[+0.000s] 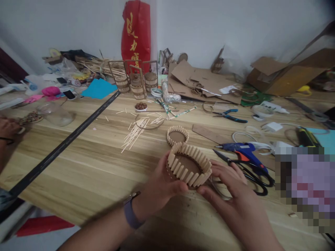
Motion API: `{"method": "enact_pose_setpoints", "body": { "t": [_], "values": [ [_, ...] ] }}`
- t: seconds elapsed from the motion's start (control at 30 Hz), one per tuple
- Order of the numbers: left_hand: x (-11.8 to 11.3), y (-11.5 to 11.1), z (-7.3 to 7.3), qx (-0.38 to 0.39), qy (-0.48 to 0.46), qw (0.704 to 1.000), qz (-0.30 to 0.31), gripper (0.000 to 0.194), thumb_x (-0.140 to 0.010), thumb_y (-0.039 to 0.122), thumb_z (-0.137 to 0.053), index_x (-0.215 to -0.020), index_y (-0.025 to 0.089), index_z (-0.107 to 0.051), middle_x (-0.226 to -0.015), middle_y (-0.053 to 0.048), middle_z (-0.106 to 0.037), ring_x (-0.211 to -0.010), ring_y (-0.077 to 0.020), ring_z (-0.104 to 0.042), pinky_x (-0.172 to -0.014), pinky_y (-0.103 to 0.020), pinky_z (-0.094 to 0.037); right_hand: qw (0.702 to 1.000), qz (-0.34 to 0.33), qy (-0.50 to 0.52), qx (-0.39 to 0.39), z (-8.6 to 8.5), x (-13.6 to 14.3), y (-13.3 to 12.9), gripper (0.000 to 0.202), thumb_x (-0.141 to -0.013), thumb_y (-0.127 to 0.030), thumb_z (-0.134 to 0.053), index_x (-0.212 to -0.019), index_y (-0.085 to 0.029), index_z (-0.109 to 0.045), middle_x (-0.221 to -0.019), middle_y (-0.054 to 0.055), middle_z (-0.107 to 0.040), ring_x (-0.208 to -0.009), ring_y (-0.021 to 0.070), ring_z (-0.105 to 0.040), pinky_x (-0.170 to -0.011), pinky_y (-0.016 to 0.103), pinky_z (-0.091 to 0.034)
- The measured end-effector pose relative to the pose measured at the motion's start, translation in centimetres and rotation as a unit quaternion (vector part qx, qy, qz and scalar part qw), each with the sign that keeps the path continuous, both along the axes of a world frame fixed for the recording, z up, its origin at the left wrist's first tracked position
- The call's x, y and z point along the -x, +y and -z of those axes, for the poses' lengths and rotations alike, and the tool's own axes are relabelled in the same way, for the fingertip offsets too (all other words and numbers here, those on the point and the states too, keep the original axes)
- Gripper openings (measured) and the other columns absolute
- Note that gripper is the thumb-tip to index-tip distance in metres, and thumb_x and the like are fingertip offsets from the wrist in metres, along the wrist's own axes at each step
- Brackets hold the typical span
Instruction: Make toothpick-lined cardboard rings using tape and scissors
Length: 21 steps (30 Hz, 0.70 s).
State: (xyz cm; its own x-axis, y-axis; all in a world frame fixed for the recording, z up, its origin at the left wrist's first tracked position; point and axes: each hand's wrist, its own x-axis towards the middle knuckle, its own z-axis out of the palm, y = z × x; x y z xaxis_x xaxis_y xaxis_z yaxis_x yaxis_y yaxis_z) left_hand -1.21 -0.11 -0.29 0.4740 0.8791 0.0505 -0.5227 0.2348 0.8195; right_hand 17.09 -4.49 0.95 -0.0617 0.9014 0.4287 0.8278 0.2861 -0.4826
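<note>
Between my two hands, a round basket of short wooden sticks (190,165) on a brown cardboard base is held tilted above the table. My left hand (161,181) grips its left side, thumb along the near lower edge. My right hand (230,184) is closed on the right side, thumb at the bottom and fingers behind. A brown strip seems to hang by the right fingers; where it joins is hidden. Just beyond stands a smaller stick ring (178,136) with a cardboard base. Loose wooden sticks (137,132) lie in a pile farther left, partly within a thin hoop.
To the right lie a blue glue gun (243,148), black scissors (258,177) and pliers (230,115). Finished small baskets (138,85) with tall handles stand at the back before a red bag (136,35). Another person's hand (9,129) rests at the left, past a black strip (68,139).
</note>
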Motion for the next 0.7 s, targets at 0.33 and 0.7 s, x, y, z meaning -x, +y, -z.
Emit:
{"method": "enact_pose_setpoints", "body": {
  "t": [0.33, 0.7],
  "values": [
    [0.3, -0.6, 0.2, -0.062, 0.057, 0.996, -0.004, 0.078, -0.065, 0.035, -0.085, -0.133, 0.024, -0.048, -0.130, -0.011, -0.060, -0.123, -0.0323, -0.055, -0.106, -0.048, -0.040, 0.997, -0.048, -0.064, -0.008, 0.5, 0.3, -0.9, 0.031, -0.084, -0.044, -0.064, -0.111, -0.028, -0.063, -0.112, 0.008, -0.074, -0.106, 0.0325, -0.068, -0.103, 0.065, -0.033],
    [1.1, 0.7, 0.5, 0.015, -0.024, 1.000, 0.009, 0.072, -0.067, 0.064, -0.071, -0.123, 0.020, -0.061, -0.115, -0.010, -0.068, -0.122, -0.0339, -0.054, -0.110, -0.050, -0.033, 0.998, 0.007, 0.056, -0.004, -1.9, 0.2, -1.7, 0.017, -0.088, -0.045, -0.059, -0.094, -0.029, -0.063, -0.102, 0.003, -0.074, -0.098, 0.0279, -0.070, -0.105, 0.058, -0.040]
  ]
}}
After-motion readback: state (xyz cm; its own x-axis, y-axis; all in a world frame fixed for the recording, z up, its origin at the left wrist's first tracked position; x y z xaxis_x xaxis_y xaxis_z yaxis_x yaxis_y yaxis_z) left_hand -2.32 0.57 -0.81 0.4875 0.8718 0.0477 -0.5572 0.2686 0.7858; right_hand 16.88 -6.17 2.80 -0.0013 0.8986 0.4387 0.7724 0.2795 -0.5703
